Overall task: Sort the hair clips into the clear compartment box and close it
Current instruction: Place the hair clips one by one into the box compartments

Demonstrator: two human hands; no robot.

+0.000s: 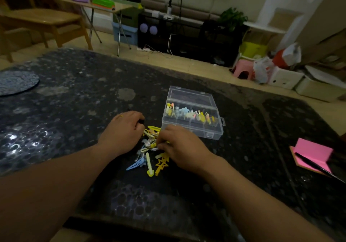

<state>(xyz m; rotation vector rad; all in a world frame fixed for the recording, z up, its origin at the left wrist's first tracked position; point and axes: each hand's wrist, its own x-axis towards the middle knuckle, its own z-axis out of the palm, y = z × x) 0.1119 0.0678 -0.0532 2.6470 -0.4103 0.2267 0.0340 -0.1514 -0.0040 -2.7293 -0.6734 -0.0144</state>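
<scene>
Two hands: left hand point(123, 129) and right hand point(179, 146) are placed on either side of the loose hair clips point(149, 153), fingers curled down among them; whether a clip is pinched by either cannot be told
Loose clips: heaped on the dark table point(74, 101), just beside the near left corner of the clear box point(207, 132)
Box: left open, lid point(189, 95) folded back; the far row of compartments is seen holding clips
Handling: judged light, stiff, smooth and prone to tangling; each is best pinched across its long flat sides
Look: small pastel pieces, yellow, blue and white, some star-shaped
</scene>
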